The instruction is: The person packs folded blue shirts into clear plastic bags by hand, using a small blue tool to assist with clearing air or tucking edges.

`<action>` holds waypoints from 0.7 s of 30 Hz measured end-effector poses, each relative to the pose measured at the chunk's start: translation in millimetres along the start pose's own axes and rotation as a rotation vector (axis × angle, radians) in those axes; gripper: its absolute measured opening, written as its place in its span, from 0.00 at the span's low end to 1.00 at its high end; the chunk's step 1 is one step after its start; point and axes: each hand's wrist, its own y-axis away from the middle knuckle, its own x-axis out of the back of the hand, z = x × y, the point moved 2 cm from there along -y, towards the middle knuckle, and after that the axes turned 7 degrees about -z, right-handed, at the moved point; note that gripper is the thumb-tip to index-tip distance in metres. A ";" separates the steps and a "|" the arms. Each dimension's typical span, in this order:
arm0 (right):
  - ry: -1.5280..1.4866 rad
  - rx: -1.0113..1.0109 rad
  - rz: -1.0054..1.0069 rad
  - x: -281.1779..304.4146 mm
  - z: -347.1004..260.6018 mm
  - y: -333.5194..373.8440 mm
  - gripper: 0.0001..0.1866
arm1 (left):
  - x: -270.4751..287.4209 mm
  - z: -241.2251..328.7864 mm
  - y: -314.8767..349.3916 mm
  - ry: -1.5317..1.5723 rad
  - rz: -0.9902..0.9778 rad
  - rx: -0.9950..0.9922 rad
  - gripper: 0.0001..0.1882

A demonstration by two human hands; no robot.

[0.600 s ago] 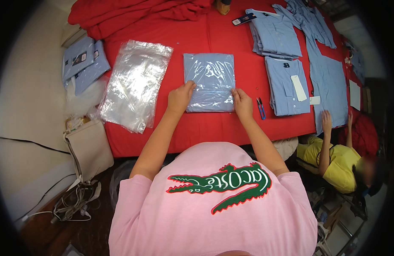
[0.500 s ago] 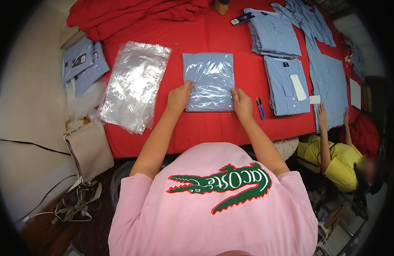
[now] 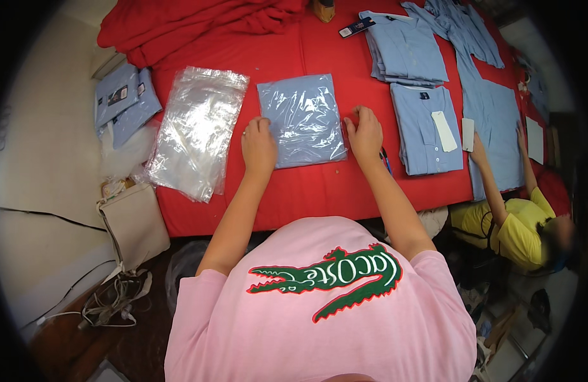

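A folded light-blue shirt in a clear plastic bag [image 3: 303, 118] lies flat on the red tablecloth [image 3: 319, 191] in front of me. My left hand [image 3: 259, 145] has curled fingers on the bag's left edge, near its lower corner. At the bag's right edge my right hand [image 3: 364, 132] grips with bent fingers. Both forearms reach in from below over my pink shirt.
A pile of empty clear bags [image 3: 195, 130] lies left of the packed shirt. Folded blue shirts [image 3: 424, 127] and a stack [image 3: 402, 51] sit to the right, a pen [image 3: 386, 162] by my right wrist. A person in yellow [image 3: 520, 232] handles a blue garment [image 3: 497, 108] at the right. Bagged shirts [image 3: 125, 99], a beige bag [image 3: 135, 223] and cables [image 3: 109, 299] are left.
Both hands have slid from the near edge of the bagged shirt out to its left and right sides. The bag stays where it was.
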 end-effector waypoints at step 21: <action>0.008 0.472 -0.263 -65.0 -42.8 -1.9 0.38 | -44.3 20.3 -26.0 -0.123 -0.066 -0.177 0.37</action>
